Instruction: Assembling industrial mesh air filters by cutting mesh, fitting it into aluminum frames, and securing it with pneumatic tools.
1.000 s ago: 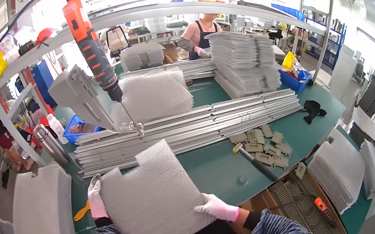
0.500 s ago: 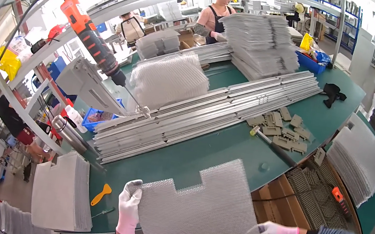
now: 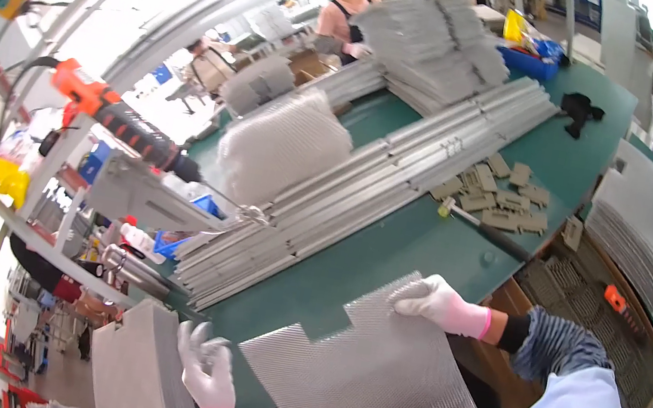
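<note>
A grey mesh sheet point(image 3: 374, 379) with a notch cut in its upper edge leans in front of me, its lower part against my apron. My right hand point(image 3: 441, 306), in a white and pink glove, pinches the sheet near its upper right corner. To the left of the sheet, my gloved left hand point(image 3: 208, 371) is raised with its fingers apart, holding nothing. Close by that hand stands a stack of similar mesh sheets point(image 3: 140, 368) at the table's left edge.
Long metal profiles point(image 3: 373, 186) lie across the green table point(image 3: 415, 246). A power screwdriver point(image 3: 131, 124) hangs at left. Beige plastic pieces point(image 3: 511, 200) and a hammer point(image 3: 484, 226) lie at right, above a carton of parts point(image 3: 579, 310). A co-worker point(image 3: 342, 19) stands across the table.
My left hand has let go of the sheet's left corner and opened. My right hand has moved up from the sheet's right side to its upper right corner. The view has tilted.
</note>
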Motion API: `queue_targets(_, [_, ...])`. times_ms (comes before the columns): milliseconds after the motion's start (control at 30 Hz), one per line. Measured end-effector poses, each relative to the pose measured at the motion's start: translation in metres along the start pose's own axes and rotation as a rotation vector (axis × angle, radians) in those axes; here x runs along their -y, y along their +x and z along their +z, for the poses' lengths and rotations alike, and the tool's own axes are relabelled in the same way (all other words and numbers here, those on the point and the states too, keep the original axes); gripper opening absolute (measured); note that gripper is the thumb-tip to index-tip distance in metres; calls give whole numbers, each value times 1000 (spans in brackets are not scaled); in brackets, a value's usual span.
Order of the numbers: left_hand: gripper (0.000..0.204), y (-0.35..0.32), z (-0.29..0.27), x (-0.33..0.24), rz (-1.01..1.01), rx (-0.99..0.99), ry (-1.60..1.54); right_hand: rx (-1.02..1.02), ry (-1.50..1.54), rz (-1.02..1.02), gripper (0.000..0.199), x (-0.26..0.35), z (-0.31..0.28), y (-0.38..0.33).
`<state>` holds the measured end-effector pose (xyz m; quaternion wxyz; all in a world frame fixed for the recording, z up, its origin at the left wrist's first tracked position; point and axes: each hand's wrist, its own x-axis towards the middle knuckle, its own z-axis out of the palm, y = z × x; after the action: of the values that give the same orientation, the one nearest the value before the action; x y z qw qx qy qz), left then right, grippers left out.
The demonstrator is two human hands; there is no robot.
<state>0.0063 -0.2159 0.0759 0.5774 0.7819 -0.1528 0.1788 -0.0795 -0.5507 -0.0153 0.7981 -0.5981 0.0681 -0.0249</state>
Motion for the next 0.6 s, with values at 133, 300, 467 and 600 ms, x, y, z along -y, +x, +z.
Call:
queue_targets(133, [27, 15, 66, -17, -25, 852, 362, 152, -47, -96, 20, 13, 6, 14])
queue_targets(300, [13, 37, 105, 22, -371, 915, 325, 331, -500, 52, 32, 34, -29, 38])
queue_targets(467, [17, 25, 116, 83, -18, 970, 451, -405, -1615, 329, 32, 113, -193, 79])
queue_targets(600, [21, 26, 124, 97, 28, 1029, 425, -729, -1669, 456, 48, 99, -306, 78])
